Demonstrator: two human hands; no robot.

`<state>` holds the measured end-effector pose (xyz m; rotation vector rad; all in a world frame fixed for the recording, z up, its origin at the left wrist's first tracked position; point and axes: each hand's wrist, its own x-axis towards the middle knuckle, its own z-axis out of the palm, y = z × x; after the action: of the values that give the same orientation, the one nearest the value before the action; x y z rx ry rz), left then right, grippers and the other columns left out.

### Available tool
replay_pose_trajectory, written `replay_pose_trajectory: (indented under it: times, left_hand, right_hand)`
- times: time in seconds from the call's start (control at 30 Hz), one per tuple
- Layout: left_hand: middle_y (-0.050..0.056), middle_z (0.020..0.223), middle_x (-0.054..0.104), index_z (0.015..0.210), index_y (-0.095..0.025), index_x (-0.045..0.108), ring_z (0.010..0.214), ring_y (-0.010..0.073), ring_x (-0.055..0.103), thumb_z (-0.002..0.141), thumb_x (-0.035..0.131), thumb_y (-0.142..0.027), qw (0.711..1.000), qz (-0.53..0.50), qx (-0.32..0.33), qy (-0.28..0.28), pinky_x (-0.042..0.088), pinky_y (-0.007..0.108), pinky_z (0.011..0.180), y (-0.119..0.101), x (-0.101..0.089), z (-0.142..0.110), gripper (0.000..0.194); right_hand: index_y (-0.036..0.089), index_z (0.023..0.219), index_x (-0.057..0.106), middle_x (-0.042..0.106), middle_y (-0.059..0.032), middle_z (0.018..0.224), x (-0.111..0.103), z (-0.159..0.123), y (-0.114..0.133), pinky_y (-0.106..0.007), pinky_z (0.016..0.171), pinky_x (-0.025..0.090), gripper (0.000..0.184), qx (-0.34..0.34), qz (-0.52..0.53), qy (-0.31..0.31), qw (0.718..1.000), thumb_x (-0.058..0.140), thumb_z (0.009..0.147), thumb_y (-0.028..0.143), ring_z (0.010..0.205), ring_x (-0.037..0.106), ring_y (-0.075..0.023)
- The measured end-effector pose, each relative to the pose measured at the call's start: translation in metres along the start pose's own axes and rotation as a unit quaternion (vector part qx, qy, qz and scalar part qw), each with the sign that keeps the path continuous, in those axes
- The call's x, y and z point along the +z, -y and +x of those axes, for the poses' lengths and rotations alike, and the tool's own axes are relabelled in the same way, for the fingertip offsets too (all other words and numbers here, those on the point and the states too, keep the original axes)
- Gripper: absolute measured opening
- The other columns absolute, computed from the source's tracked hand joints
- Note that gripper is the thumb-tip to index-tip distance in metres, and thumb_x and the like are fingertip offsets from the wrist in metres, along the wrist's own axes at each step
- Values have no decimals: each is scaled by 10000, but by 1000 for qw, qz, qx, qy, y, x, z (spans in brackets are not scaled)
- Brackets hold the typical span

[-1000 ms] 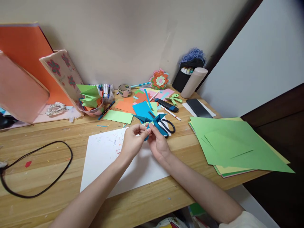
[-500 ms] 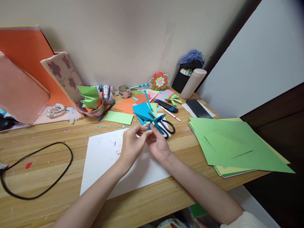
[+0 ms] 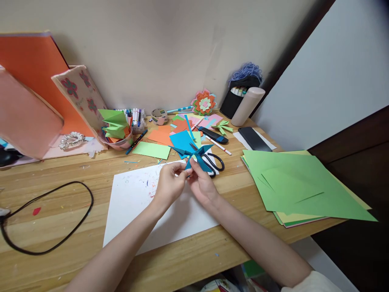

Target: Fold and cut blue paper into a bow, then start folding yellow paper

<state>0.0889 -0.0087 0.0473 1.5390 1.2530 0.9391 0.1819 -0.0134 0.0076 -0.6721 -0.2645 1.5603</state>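
Since half a second ago little has changed: the left hand (image 3: 172, 180) and right hand (image 3: 204, 184) still narrowly pinch the folded blue paper (image 3: 199, 153), near the white sheet's (image 3: 127, 211) 1 o'clock edge, scissors (image 3: 223, 161) at its 3 o'clock, so shaping seems unfinished.

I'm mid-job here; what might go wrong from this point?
The left grip and right grip pinch the folded blue paper close together, so too firm a squeeze could crease or tear it.

The scissors lie right behind that paper in view; a point might snag on them, though I can't tell whether they touch.

The green sheet appears to overhang the desk, so a sweep of the right forearm might dislodge it.
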Motion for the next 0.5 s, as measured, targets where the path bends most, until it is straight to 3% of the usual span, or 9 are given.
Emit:
replay_pose_trajectory:
  times: [0.23,0.37,0.5]
  left_hand:
    - [11,581,593,583,-154,583,576,139,531,749,507,-215,999,42,34,-5,396,243,580,-2,-2,-4,192]
    - [16,621,623,611,-163,590,606,145,543,776,485,-212,995,81,54,-15,394,245,606,2,3,-6,201]
    - [37,682,658,665,-168,628,650,165,581,782,486,-245,997,57,43,27,423,259,640,5,2,-4,200]
  right_hand:
    - [204,653,658,639,30,700,-1,-2,-1,-237,587,421,111,-26,-36,36,998,750,619,257,655,547,-105]
    - [204,652,627,626,28,711,-4,1,-2,-236,561,407,129,-11,-12,7,1000,736,621,267,663,550,-110]
    - [194,629,613,606,33,667,-4,2,-1,-216,513,389,160,-16,-7,-19,1000,755,600,264,587,518,-87]
